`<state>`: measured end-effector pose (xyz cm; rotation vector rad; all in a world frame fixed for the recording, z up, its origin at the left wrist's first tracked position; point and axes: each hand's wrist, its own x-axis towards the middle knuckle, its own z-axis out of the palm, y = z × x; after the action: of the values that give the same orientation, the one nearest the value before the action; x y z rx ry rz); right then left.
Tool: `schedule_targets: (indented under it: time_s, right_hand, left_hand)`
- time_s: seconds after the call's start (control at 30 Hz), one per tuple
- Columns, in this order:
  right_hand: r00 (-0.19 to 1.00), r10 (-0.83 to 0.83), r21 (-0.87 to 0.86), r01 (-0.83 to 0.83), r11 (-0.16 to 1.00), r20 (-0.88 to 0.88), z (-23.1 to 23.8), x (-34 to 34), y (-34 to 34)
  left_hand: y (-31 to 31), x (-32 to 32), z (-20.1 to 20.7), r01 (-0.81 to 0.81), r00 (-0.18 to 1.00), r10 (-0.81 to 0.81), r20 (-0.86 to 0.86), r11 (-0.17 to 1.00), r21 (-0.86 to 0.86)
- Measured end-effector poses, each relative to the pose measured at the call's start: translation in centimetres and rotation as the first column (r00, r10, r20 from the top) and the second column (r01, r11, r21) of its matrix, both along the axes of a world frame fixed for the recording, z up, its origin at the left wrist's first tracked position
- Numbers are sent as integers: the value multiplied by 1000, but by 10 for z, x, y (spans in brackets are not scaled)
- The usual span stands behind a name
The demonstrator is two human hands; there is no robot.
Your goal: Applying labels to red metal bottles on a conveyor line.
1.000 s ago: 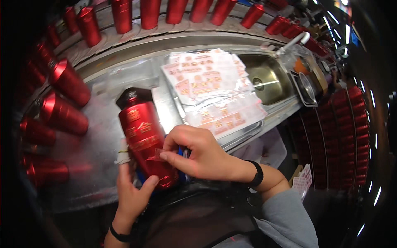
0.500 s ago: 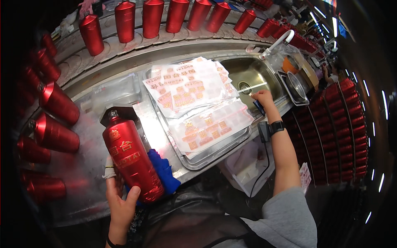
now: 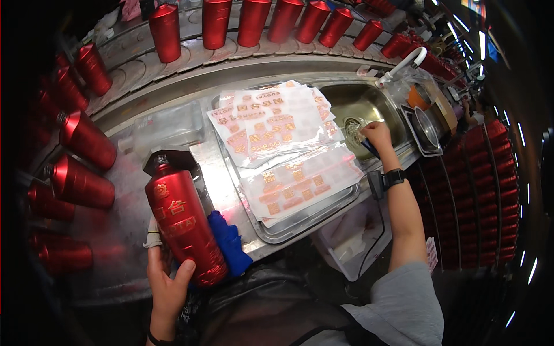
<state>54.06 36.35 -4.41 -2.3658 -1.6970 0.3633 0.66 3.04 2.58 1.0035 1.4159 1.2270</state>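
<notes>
My left hand [image 3: 170, 282] is closed round the lower part of a red metallic bottle [image 3: 187, 230] with gold lettering. A white wrap sits on one of its fingers. The bottle leans, its neck at a dark angular rest [image 3: 184, 160], with a blue cloth [image 3: 231, 245] against its right side. Over the sink [image 3: 385, 112], my right hand [image 3: 380, 136] grips a slim dark-handled tool [image 3: 370, 148], its kind unclear. Beneath that hand, shallow water covers the basin and its drain. Printed decal sheets [image 3: 277, 124] lie stacked on a metal tray [image 3: 271, 233] between my hands.
Red bottles [image 3: 253, 23] line a curved conveyor [image 3: 196, 68] behind the counter, and several more lie tilted [image 3: 83, 187] at the left. A white faucet [image 3: 407, 63] rises behind the sink. Metal bowls [image 3: 424, 127] stand right of it. A white bin [image 3: 355, 242] sits below the counter edge.
My right hand has moved slightly within the basin, and its tool hangs at a different slant. The conveyor bottles have shifted right. My left hand keeps its hold on the bottle.
</notes>
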Motion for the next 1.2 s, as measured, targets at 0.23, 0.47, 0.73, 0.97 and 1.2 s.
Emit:
schedule_targets:
  time_s: [0.23, 0.47, 0.73, 0.97, 1.2]
  right_hand:
    - [911, 389, 354, -321, 878, -138, 95, -138, -102]
    - [464, 660, 191, -714, 674, -591, 145, -273, -210]
    - [184, 854, 282, -892, 353, -486, 125, -355, -233]
    - [266, 822, 280, -850, 447, -504, 120, -369, -239]
    - [365, 658, 272, -700, 660, -658, 104, -365, -243]
  left_hand:
    - [5, 0, -3, 30, 994, -32, 105, 999, 22]
    - [-2, -8, -3, 97, 980, -106, 168, 993, 63]
    - [-8, -12, -8, 65, 957, -100, 273, 989, 135]
    - [-8, -11, -12, 87, 996, -83, -29, 981, 175]
    - [-7, -12, -12, 90, 996, -89, -14, 977, 193]
